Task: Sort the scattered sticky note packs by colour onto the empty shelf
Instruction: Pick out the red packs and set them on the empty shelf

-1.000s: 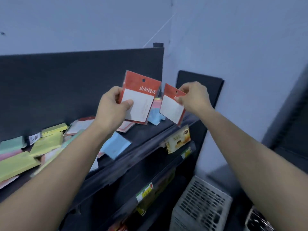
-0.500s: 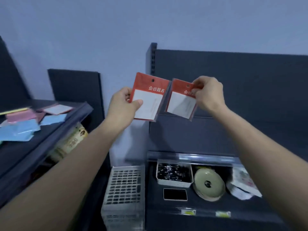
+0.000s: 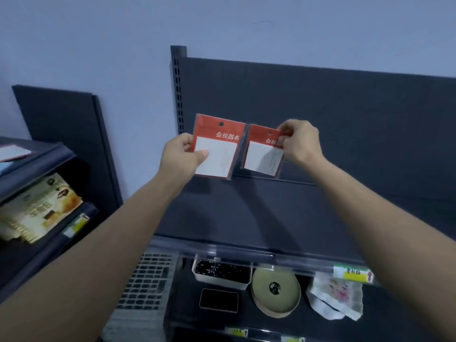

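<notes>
I hold two sticky note packs up side by side before a dark shelf unit. My left hand (image 3: 181,156) pinches the left edge of a white pack with a red header card (image 3: 218,150). My right hand (image 3: 299,141) pinches the top right corner of a second, like pack (image 3: 261,154). Both packs hang above the bare dark shelf (image 3: 259,215), which runs across the middle of the view. At the far left, another shelf (image 3: 37,156) carries a white pack (image 3: 13,153) and a blue one at its edge.
Below the bare shelf sit a tray of dark small items (image 3: 222,272), a round green tin (image 3: 275,291), a black card (image 3: 218,299) and a floral packet (image 3: 335,297). A white slotted crate (image 3: 145,287) stands on the floor. A printed bag (image 3: 37,211) lies under the left shelf.
My view has swung right from the shelf of scattered packs to the bare shelf unit. Both hands have carried their packs along and now hold them closer together above that shelf.
</notes>
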### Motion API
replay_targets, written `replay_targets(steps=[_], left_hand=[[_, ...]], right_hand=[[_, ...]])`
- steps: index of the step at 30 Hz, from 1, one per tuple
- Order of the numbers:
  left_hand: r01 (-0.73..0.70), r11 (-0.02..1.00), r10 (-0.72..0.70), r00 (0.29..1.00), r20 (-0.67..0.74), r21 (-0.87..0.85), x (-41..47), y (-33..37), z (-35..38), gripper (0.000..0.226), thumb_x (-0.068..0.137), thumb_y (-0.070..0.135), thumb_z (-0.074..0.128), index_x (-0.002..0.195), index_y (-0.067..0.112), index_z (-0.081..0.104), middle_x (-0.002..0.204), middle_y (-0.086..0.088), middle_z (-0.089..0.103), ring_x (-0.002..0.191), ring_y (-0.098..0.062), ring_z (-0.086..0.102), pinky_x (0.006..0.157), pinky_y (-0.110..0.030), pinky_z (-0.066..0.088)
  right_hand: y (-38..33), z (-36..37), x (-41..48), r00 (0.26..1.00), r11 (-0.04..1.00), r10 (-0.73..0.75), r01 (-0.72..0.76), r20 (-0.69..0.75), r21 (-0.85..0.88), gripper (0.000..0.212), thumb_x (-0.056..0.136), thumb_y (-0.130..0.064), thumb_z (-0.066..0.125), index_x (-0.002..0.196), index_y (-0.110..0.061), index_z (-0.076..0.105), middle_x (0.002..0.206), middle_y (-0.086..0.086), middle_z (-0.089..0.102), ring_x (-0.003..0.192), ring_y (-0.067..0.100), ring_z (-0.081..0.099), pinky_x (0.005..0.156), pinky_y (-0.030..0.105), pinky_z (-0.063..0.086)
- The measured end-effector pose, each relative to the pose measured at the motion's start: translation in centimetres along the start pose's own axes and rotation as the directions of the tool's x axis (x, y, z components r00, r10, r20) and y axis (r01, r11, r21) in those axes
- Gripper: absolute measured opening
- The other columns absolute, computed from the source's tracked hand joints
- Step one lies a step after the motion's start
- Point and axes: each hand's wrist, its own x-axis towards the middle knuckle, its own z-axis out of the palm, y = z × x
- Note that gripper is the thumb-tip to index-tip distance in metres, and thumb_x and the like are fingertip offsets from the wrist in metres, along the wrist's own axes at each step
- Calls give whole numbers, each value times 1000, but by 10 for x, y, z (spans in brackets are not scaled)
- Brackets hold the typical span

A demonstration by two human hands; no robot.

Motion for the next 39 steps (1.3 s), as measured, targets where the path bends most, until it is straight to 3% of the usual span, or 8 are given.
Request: replay_targets(steps=[3,6,11,14,17,29,36,39], left_hand=[[23,1000,-22,998,-60,8,7,-9,9,15,87,0,59,94,14,60,95,-1,68,85,-16,65,68,-26,53],[83,996,-79,992,-99,39,16,-20,9,13,87,2,61,93,13,60,98,-2,68,88,-16,64,70,-25,52],[152,988,-149,985,-89,33,36,-41,5,10,87,1,61,91,10,60,91,1,68,84,-13,64,67,-23,52],[177,983,-175,983,-47,45,54,-56,5,12,88,-1,60,87,11,59,89,2,67,82,-13,64,64,-22,50],[212,977,-212,977,0,34,75,-71,6,17,87,-3,60,83,13,59,88,2,67,83,-15,64,67,-24,52],[289,953,-294,954,56,88,144,-116,17,17,88,1,60,104,7,60,104,-5,66,95,-23,64,77,-32,53],[299,950,-308,946,101,89,166,-134,32,18,88,1,61,104,8,58,104,-4,65,94,-21,63,69,-23,51],[311,944,-323,939,122,109,172,-140,38,21,88,3,61,108,9,57,104,-2,63,95,-19,61,66,-20,50]], right_hand=[[13,20,24,997,999,-26,24,75,29,23,87,2,50,90,-13,68,96,7,68,88,22,64,80,35,55],[21,43,40,993,999,-24,19,117,41,18,87,2,51,90,-9,65,95,7,65,87,22,62,77,34,53],[34,82,61,984,999,-1,-9,177,54,16,89,2,47,82,-8,58,89,7,60,83,21,56,75,35,50],[41,101,72,979,999,5,-15,204,48,18,91,1,47,82,-10,59,89,6,61,82,19,55,70,27,43],[48,120,81,980,998,25,-36,196,56,18,92,0,49,81,-10,60,88,5,61,81,18,55,70,25,41],[78,178,116,976,988,135,-146,172,51,23,92,1,48,84,-10,66,93,9,67,83,20,60,79,34,53],[93,191,121,982,982,166,-173,88,78,16,89,2,52,97,-7,63,97,11,66,87,24,61,80,35,53],[98,194,123,987,988,157,-157,47,6,12,88,-1,54,94,-7,63,97,13,65,87,27,60,78,37,52]])
